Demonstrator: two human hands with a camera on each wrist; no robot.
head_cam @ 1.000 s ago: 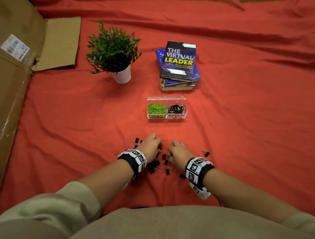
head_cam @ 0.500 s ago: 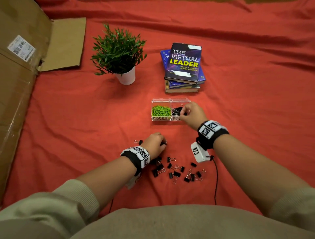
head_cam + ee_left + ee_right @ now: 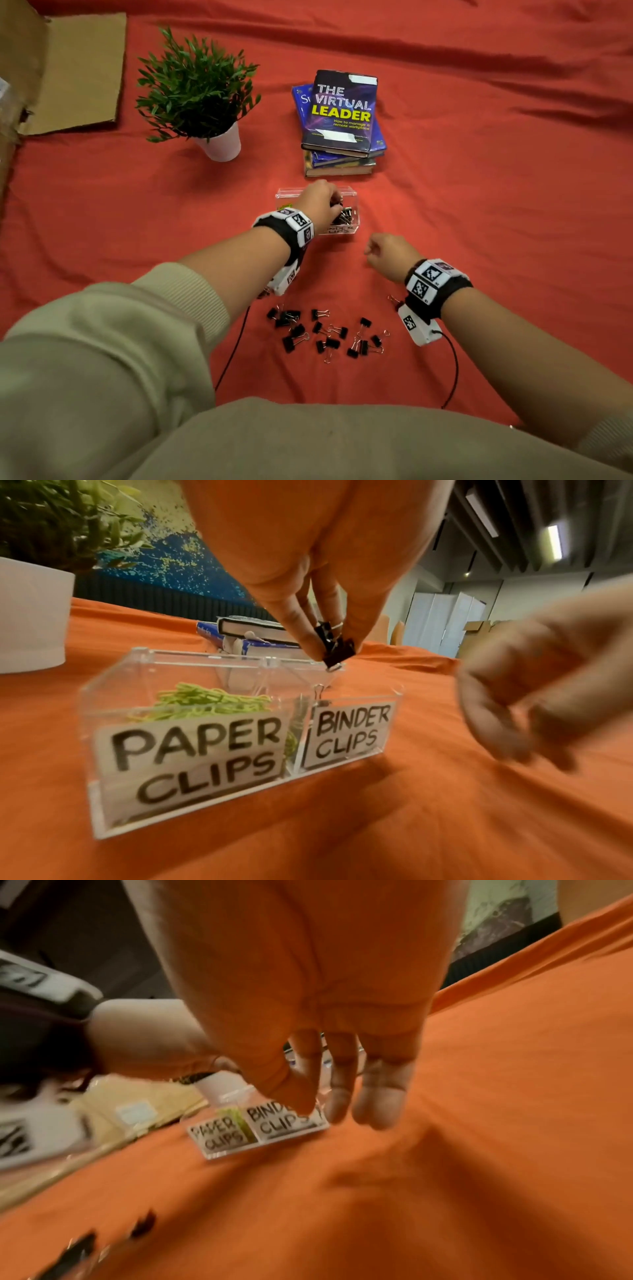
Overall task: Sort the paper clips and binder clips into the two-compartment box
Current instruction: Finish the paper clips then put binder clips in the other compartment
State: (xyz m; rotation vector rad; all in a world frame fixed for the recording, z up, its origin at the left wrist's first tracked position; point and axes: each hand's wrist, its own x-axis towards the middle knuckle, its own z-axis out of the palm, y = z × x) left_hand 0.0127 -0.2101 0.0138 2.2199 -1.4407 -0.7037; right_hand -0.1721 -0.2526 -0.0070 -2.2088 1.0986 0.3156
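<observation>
The clear two-compartment box [image 3: 352, 226] [image 3: 192, 799] [image 3: 236, 1150] stands on the red cloth, with green paper clips [image 3: 209, 702] in the side labelled PAPER CLIPS and black binder clips in the side labelled BINDER CLIPS. My left hand [image 3: 322, 205] [image 3: 334, 647] hovers over the binder-clip side and pinches black binder clips [image 3: 335, 649] in its fingertips. My right hand [image 3: 383, 251] [image 3: 329, 1110] hangs in the air to the right of the box and nearer me, fingers relaxed and empty. Several loose binder clips [image 3: 325, 332] lie on the cloth near me.
A potted plant [image 3: 202, 99] stands at the back left and a stack of books [image 3: 342, 123] just behind the box. Cardboard [image 3: 68, 72] lies at the far left. Cables [image 3: 233, 353] from the wrist cameras trail on the cloth.
My left hand rose from the loose pile with binder clips and moved over the box. My right hand left the box and drew back toward me, empty.
</observation>
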